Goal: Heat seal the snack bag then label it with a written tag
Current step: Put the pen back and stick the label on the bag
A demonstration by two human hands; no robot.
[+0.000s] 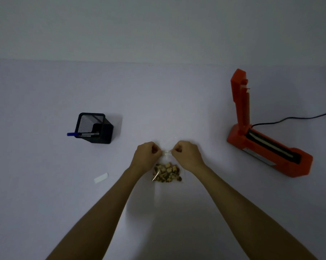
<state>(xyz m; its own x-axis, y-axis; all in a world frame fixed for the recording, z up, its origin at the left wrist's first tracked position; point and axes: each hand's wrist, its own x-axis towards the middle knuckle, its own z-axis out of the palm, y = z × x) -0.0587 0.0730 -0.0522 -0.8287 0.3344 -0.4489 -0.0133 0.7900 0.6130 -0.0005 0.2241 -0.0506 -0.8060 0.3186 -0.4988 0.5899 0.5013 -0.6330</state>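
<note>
A clear snack bag (167, 172) with brown snack pieces lies on the white table in front of me. My left hand (146, 156) pinches the left side of the bag's top strip, and my right hand (188, 155) pinches the right side. The short white strip between my fingers is stretched flat. An orange heat sealer (267, 147) stands at the right with its lid arm raised upright. A small white tag (101, 177) lies on the table to the left. A blue-capped pen (82, 134) rests across a tipped black mesh holder (94, 128).
The sealer's black cable (293, 119) runs off to the right edge. The table (46, 203) meets a pale wall at the back. The pen holder lies on its side at the left, well apart from the bag.
</note>
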